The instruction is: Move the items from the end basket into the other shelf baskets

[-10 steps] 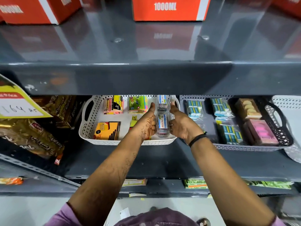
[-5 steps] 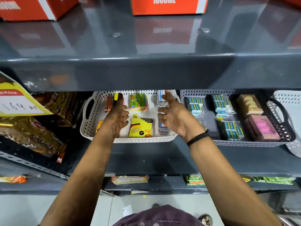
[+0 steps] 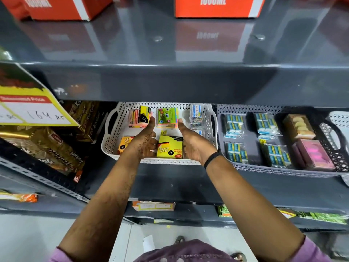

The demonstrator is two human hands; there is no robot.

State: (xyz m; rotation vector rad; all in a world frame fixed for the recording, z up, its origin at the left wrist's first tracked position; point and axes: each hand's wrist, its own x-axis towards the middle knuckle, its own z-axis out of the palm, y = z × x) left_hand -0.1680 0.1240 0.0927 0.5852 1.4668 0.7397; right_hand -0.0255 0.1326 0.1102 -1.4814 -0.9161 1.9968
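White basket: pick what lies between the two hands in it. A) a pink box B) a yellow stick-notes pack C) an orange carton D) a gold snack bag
B: the yellow stick-notes pack lies in the white basket between the left hand and right hand.

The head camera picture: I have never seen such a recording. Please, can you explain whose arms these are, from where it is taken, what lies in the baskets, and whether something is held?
There is no machine here. A person wears one camera on the head, so you look forward and down along their own two arms at a shop shelf. The left hand and the right hand reach into a white basket with sticky-note packs, one of them a yellow pack between the hands. To its right, a dark basket holds blue packets and a pink box. Both hands look open; neither clearly holds anything.
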